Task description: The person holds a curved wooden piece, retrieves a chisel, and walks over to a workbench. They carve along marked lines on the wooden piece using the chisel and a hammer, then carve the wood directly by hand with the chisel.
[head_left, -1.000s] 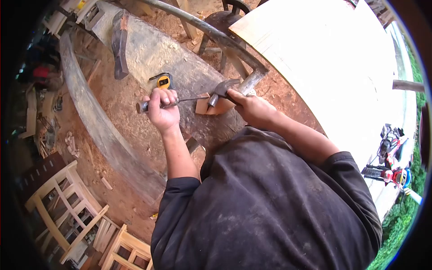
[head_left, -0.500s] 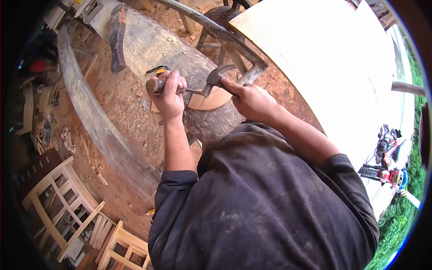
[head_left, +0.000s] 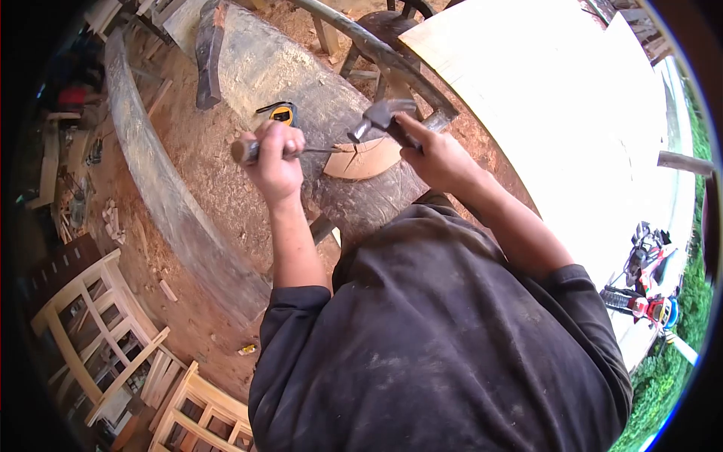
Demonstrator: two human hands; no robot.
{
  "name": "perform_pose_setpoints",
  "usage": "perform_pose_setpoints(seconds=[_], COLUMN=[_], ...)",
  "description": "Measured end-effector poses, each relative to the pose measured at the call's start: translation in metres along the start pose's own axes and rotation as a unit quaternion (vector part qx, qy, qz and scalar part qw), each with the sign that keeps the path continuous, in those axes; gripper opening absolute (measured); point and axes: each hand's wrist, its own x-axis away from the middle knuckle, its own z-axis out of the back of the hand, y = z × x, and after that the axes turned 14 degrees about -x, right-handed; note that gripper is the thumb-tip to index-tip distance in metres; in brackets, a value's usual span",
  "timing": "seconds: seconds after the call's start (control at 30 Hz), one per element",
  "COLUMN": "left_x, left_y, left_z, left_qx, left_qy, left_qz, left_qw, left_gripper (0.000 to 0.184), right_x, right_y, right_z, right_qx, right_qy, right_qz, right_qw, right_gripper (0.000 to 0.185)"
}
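My left hand (head_left: pixel 273 162) is closed around the wooden handle of a chisel (head_left: pixel 245 152). The chisel's thin metal shaft points right, its tip by the upper left edge of a pale curved wood piece (head_left: pixel 369 160). Dark split-like marks show in that piece, which lies flat on a worn plank (head_left: pixel 331 98). In my right hand (head_left: pixel 440 160) is a claw hammer (head_left: pixel 379 117), fingers wrapped on its handle. The hammer head hangs just above the wood piece, apart from the chisel handle. A yellow and black tape measure (head_left: pixel 282 114) lies beyond my left hand.
A dark wood block (head_left: pixel 211 56) rests across the plank's far part. A long curved beam (head_left: pixel 154 162) runs along the left. Pale wooden frames (head_left: pixel 102 324) stand at lower left. At right is a large bright board (head_left: pixel 557 90); a red motorbike (head_left: pixel 651 305) is beyond.
The hammer has lifted and turned away from the wood piece. My left hand and the chisel have shifted slightly left, so the tape measure and the wood piece show more fully.
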Motion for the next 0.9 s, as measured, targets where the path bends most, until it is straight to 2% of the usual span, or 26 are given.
perform_pose_setpoints(seconds=[0.03,0.07,0.17,0.5,0.53,0.63,0.73,0.8,0.83,0.9], left_x=[0.001,0.004,0.007,0.008,0.009,0.013,0.016,0.018,0.018,0.018], left_y=[-0.001,-0.001,-0.011,-0.014,-0.014,-0.019,-0.023,-0.021,-0.020,-0.016], left_z=[-0.008,-0.019,-0.031,-0.039,-0.040,-0.042,-0.035,-0.038,-0.040,-0.046], left_qx=[0.000,0.011,0.041,-0.049,-0.081,-0.042,-0.066,-0.032,-0.063,-0.124], left_qy=[-0.002,0.042,0.055,0.018,0.005,0.017,0.001,0.011,-0.007,-0.027], left_qz=[0.000,0.035,0.054,0.044,0.032,0.034,0.032,0.054,0.039,0.010], left_qw=[1.000,0.998,0.996,0.998,0.996,0.998,0.997,0.998,0.997,0.992], left_gripper=[0.031,0.033,0.030,0.031,0.030,0.031,0.029,0.029,0.029,0.029], right_x=[0.003,0.004,0.009,0.028,0.028,0.034,0.040,0.042,0.042,0.043], right_y=[-0.008,-0.011,-0.015,-0.038,-0.039,-0.064,-0.091,-0.105,-0.111,-0.119], right_z=[0.006,0.009,0.017,0.028,0.029,0.042,0.059,0.066,0.066,0.065], right_qx=[-0.011,-0.010,-0.042,-0.081,-0.086,-0.075,-0.057,-0.070,-0.070,-0.103], right_qy=[0.014,0.016,0.062,0.026,0.035,0.051,0.080,0.128,0.128,0.131], right_qz=[0.006,0.004,0.081,0.065,0.088,0.125,0.181,0.318,0.317,0.381], right_qw=[1.000,1.000,0.994,0.994,0.992,0.988,0.979,0.937,0.937,0.910], right_gripper=[0.057,0.057,0.059,0.061,0.061,0.059,0.057,0.057,0.057,0.058])
